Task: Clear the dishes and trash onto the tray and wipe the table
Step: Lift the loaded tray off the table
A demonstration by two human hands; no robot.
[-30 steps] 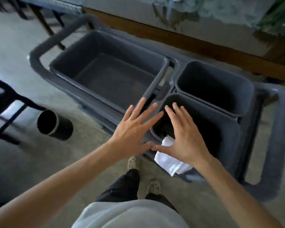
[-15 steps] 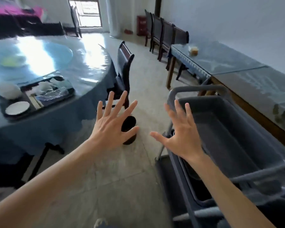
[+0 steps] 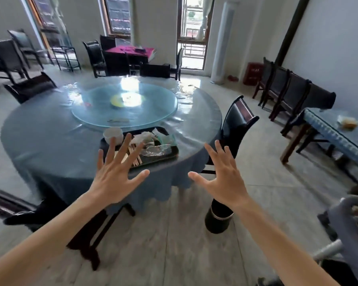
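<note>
No brand, label or readable writing shows anywhere; the red crate [image 3: 253, 73] by the far wall carries marks too small to read. Left hand [image 3: 114, 178] and right hand [image 3: 225, 180] are raised side by side, backs to the camera, fingers [image 3: 123, 148] spread wide and holding nothing. Beyond the left fingertips lies the black rectangular plastic tray [image 3: 170, 156] at the near edge of the round blue-clothed tabletop [image 3: 50, 141]; the left fingers cover its near-left part. On the tray, a white ceramic cup [image 3: 113, 135] stands just past the left index fingertip, with light wooden chopsticks [image 3: 135, 158], crumpled clear wrapping [image 3: 156, 150] and white tissue [image 3: 142, 137] to the right of those fingers; the single pieces of trash are hard to tell apart. A round glass turntable [image 3: 124, 107] glares under window light. Below the right wrist stands a black cylindrical bin [image 3: 218, 220], its top hidden by the forearm. A grey cart [image 3: 347, 228] is cut off at the lower right edge. Compared with half a second earlier, the view has swung leftward: the tabletop now fills the centre and the cart has slid almost out of frame, while both hands remain open.
</note>
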